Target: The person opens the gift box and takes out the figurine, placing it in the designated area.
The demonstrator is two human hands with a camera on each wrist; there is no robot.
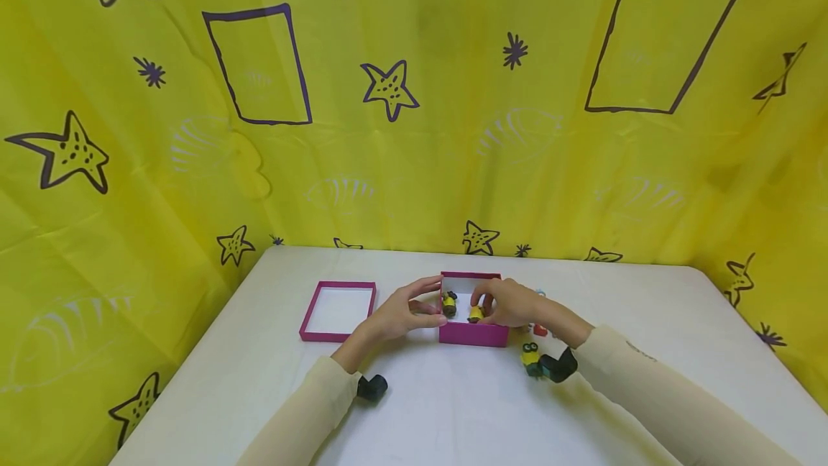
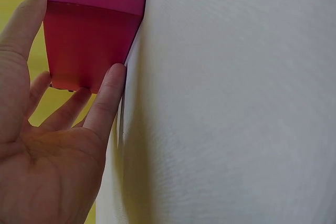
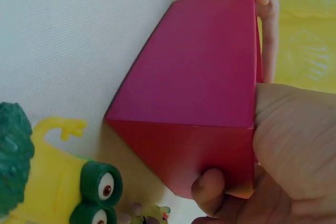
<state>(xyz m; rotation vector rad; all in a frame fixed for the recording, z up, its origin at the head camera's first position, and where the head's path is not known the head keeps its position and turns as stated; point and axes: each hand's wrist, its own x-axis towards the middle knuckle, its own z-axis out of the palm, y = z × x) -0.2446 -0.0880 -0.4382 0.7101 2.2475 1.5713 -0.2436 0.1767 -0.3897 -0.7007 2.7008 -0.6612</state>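
Observation:
A magenta box (image 1: 473,334) with a white inside sits on the table, its top uncovered. My left hand (image 1: 399,310) is at its left end; in the left wrist view, spread, nearly straight fingers (image 2: 105,100) touch that wall. My right hand (image 1: 514,303) reaches over the right rim, its thumb and fingertips pinching a small yellow toy figure (image 1: 476,313) inside the box. In the right wrist view one fingertip lies against the outer end wall. Another yellow and dark toy figure (image 1: 449,303) stands by the inner left wall.
A shallow lid (image 1: 325,337) with a magenta rim lies left of the box. Near the right wrist is a yellow and green goggle-eyed figure (image 1: 530,358). A small red item (image 1: 540,330) and a bluish one (image 1: 540,293) are partly hidden by the right arm.

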